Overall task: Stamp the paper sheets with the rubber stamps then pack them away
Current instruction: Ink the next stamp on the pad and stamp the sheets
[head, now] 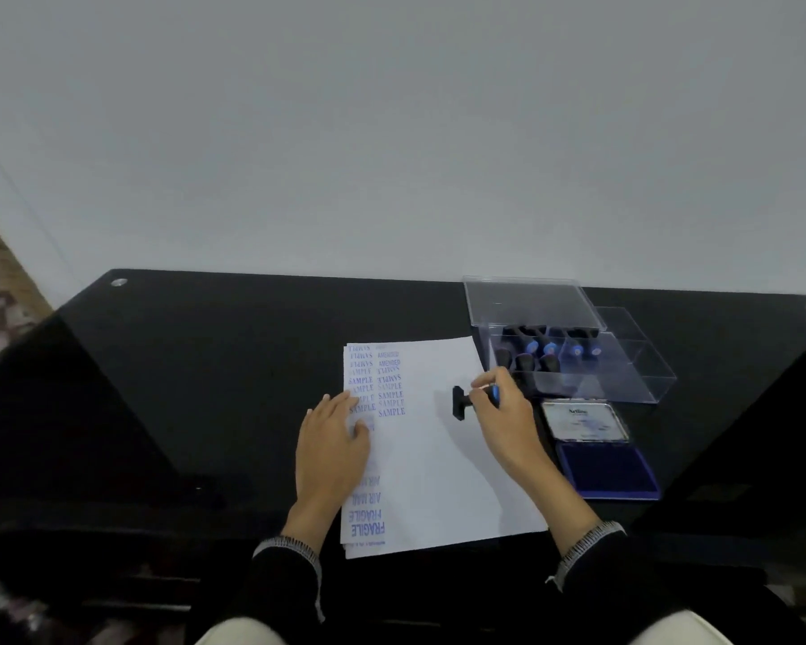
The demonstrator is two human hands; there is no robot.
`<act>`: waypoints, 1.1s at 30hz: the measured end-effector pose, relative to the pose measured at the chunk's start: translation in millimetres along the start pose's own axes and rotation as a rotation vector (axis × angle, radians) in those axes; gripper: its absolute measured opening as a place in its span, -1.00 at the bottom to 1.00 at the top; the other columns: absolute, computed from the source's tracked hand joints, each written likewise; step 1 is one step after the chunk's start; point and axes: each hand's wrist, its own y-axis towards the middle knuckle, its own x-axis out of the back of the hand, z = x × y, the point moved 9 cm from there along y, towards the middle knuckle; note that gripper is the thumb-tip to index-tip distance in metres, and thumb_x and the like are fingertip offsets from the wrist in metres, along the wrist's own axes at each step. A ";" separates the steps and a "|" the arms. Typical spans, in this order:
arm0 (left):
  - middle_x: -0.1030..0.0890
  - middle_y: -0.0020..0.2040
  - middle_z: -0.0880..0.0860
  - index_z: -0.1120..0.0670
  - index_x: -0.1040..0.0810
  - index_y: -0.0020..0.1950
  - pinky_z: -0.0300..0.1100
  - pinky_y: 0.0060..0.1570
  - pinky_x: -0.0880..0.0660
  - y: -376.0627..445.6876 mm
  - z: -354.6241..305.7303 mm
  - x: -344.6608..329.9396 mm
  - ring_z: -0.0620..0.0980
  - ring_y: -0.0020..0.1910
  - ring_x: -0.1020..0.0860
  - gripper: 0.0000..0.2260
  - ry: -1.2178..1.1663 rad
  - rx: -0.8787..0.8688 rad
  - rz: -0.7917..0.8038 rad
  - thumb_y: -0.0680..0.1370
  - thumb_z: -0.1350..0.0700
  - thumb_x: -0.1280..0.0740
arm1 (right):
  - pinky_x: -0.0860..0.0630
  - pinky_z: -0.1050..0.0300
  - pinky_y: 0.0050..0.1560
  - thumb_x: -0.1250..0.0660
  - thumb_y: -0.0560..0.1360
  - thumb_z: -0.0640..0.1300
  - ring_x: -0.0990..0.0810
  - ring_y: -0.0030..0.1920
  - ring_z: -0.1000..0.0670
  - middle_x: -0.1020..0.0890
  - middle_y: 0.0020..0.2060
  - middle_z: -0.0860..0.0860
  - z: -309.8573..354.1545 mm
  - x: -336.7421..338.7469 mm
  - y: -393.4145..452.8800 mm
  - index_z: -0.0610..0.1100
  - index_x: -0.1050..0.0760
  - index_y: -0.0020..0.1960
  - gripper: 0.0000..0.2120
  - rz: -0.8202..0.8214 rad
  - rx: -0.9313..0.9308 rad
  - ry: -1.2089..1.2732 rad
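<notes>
A stack of white paper sheets lies on the black table, its left strip covered with blue prints such as SAMPLE, AIR MAIL and FRAGILE. My left hand rests flat on that left strip, fingers straight. My right hand grips a black rubber stamp with a blue-capped handle, tilted sideways just above the blank part of the top sheet. A blue ink pad lies open to the right of the sheets, its lid folded back.
A clear plastic box with its lid raised stands at the back right and holds several black stamps with blue caps. A grey wall rises behind the table. The table's left half is bare dark glass.
</notes>
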 end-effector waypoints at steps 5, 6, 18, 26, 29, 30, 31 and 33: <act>-0.35 0.46 -0.06 0.03 -0.37 0.45 -0.14 0.49 -0.02 2.8 2.6 1.3 -0.10 0.49 -0.19 -0.61 0.009 0.015 -0.027 0.61 0.06 -0.19 | -0.40 0.33 -0.37 -0.33 0.51 -0.19 -0.42 -0.33 0.06 -0.50 -0.25 -0.04 6.5 -41.7 11.7 -0.18 -0.40 -0.08 -0.89 0.113 0.025 -0.063; -0.36 0.46 -0.07 0.03 -0.38 0.45 -0.13 0.50 -0.04 3.3 3.0 1.4 -0.10 0.49 -0.19 -0.61 0.008 0.019 -0.033 0.61 0.06 -0.20 | -0.43 0.33 -0.31 -0.36 0.49 -0.20 -0.48 -0.29 0.04 -0.54 -0.22 -0.03 9.1 -47.4 13.9 -0.16 -0.44 -0.09 -0.90 0.135 0.046 -0.070; -0.35 0.44 -0.12 -0.02 -0.41 0.41 -0.14 0.44 -0.02 7.2 4.4 -0.5 -0.12 0.47 -0.16 -0.62 0.063 0.006 -0.044 0.58 0.05 -0.19 | -0.40 0.53 -0.20 -0.25 0.56 -0.28 -0.50 -0.17 0.16 -0.51 -0.06 0.02 31.8 -91.2 18.5 -0.12 -0.37 0.06 -0.87 0.365 0.212 -0.225; -0.37 0.42 -0.12 -0.03 -0.43 0.37 -0.14 0.43 -0.03 7.2 6.0 0.5 -0.13 0.45 -0.19 -0.66 0.038 0.013 -0.059 0.59 -0.01 -0.22 | -0.49 0.29 -0.07 -0.23 0.56 -0.27 -0.53 -0.03 0.01 -0.52 0.14 -0.01 31.2 -103.0 3.7 -0.09 -0.27 0.22 -0.71 0.378 0.336 -0.385; -0.38 0.40 -0.12 -0.03 -0.44 0.36 -0.14 0.43 -0.04 7.8 7.5 -0.2 -0.12 0.44 -0.20 -0.66 0.031 0.013 -0.064 0.59 -0.03 -0.23 | -0.55 0.17 -0.02 -0.25 0.55 -0.27 -0.55 -0.02 -0.04 -0.54 0.17 -0.06 29.2 -105.9 2.3 -0.09 -0.28 0.20 -0.72 0.359 0.356 -0.433; -0.38 0.40 -0.12 -0.03 -0.44 0.36 -0.13 0.43 -0.05 7.8 7.6 -0.3 -0.12 0.44 -0.20 -0.66 0.033 0.012 -0.067 0.59 -0.03 -0.23 | -0.56 0.14 0.00 -0.26 0.55 -0.27 -0.56 0.00 -0.05 -0.54 0.18 -0.06 28.7 -106.9 2.0 -0.09 -0.28 0.20 -0.72 0.357 0.357 -0.445; -0.39 0.40 -0.11 -0.03 -0.44 0.36 -0.13 0.43 -0.05 8.0 7.7 -0.4 -0.12 0.44 -0.21 -0.66 0.033 0.012 -0.071 0.59 -0.04 -0.23 | -0.57 0.11 0.03 -0.26 0.55 -0.26 -0.56 0.03 -0.06 -0.53 0.20 -0.06 28.8 -108.0 1.2 -0.09 -0.28 0.21 -0.71 0.357 0.358 -0.458; -0.39 0.39 -0.11 -0.03 -0.45 0.35 -0.14 0.42 -0.06 7.9 7.8 -0.4 -0.12 0.44 -0.21 -0.67 0.029 0.009 -0.078 0.60 -0.05 -0.23 | -0.57 0.11 0.05 -0.26 0.55 -0.24 -0.57 0.06 -0.07 -0.52 0.23 -0.06 29.2 -110.5 -0.6 -0.10 -0.28 0.22 -0.71 0.366 0.359 -0.485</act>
